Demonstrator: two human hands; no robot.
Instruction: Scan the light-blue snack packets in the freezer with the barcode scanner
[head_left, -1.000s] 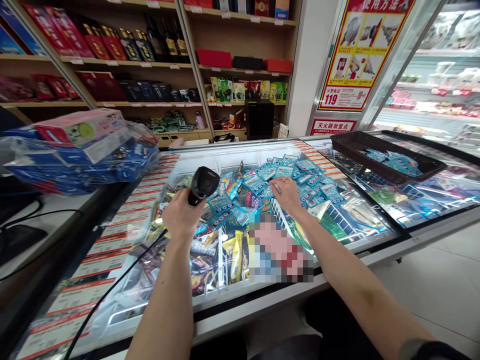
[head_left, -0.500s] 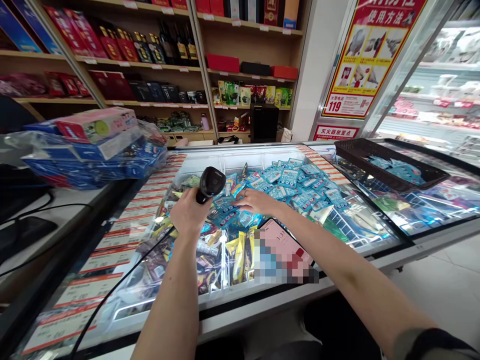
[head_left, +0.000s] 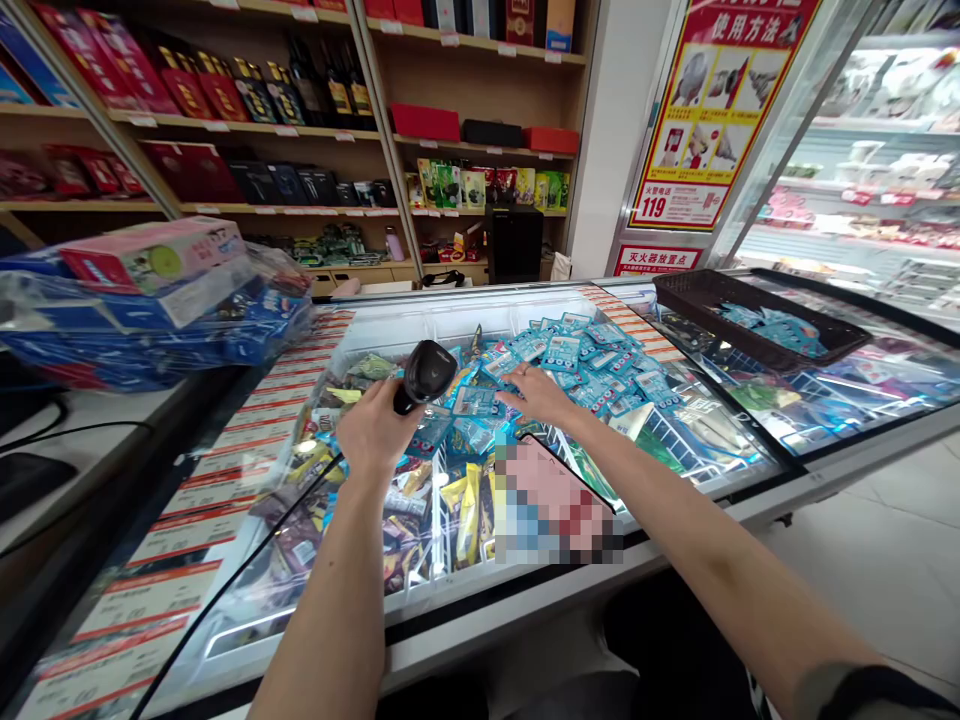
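My left hand [head_left: 373,425] is wrapped round the handle of a black barcode scanner [head_left: 427,374], its head tilted over the packets. A black cable [head_left: 247,560] trails from it toward the lower left. My right hand [head_left: 540,393] is at the near-left side of a heap of small blue packets [head_left: 564,350], fingers apart and bent over them. Whether its fingertips touch a packet I cannot tell. Between my hands lies a blue packet [head_left: 476,402] with others close by. A phone [head_left: 555,480], partly blurred, rests on the freezer's glass near my right forearm.
The glass-topped freezer [head_left: 450,600] holds wrapped ice creams. A dark basket [head_left: 817,345] with more blue packets stands at the right. Plastic-wrapped boxes [head_left: 157,300] sit at the left. A strip of price labels [head_left: 225,460] runs along the left side. Shelves [head_left: 480,70] stand behind.
My right hand has moved right, away from the scanner and toward the heap, uncovering blue packets between my hands. My left hand has stayed nearly still with the scanner. The view has swung slightly right.
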